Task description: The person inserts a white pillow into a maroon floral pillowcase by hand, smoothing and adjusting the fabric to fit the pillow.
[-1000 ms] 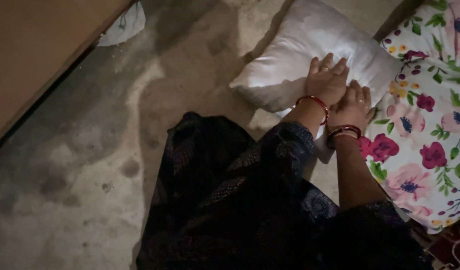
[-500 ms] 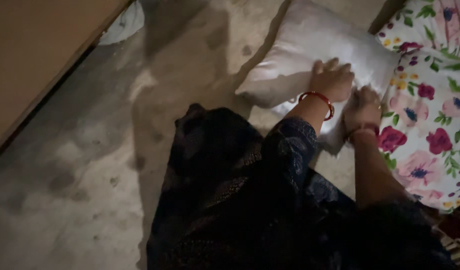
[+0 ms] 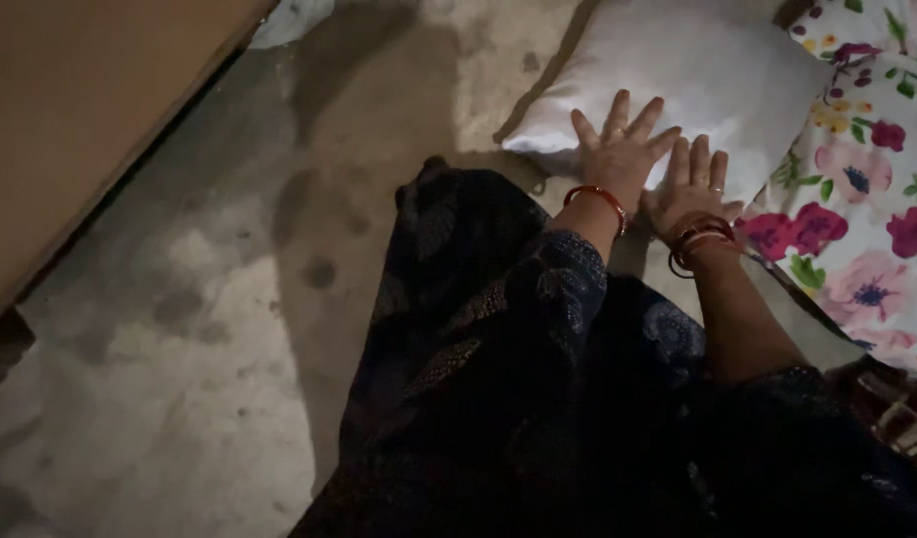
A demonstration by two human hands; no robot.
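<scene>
Both hands lie flat and spread on the near edge of a white pillow (image 3: 678, 70), holding nothing. The left hand (image 3: 618, 149) has its fingers fanned wide; the right hand (image 3: 693, 184) sits just beside it, fingers closer together, both with red bangles at the wrist. The pillow rests on the floor (image 3: 229, 329), its far end running out of the top of the view, with a floral cloth (image 3: 867, 199) touching or overlapping its right side; the light is too poor to tell which lies on top.

Risks from here, as I judge them:

- The floor is bare, stained and dusty-looking. Any push that slides the pillow along it could soil the white cover, and the near corner already sits right on the concrete.
- Open palms only press down; they do not hold. If the pillow has to be lifted or turned, it could slip out and drop back onto the floor.
- The dark sleeve (image 3: 568, 289) and loose dark garment (image 3: 458, 399) drape close to the pillow's near corner and could drag on it or get trapped beneath it.
- The floral cloth lies so near the right hand that a sideways move might catch and pull it along.
- The wooden board (image 3: 90, 120) at left stands well apart and poses no trouble.
</scene>
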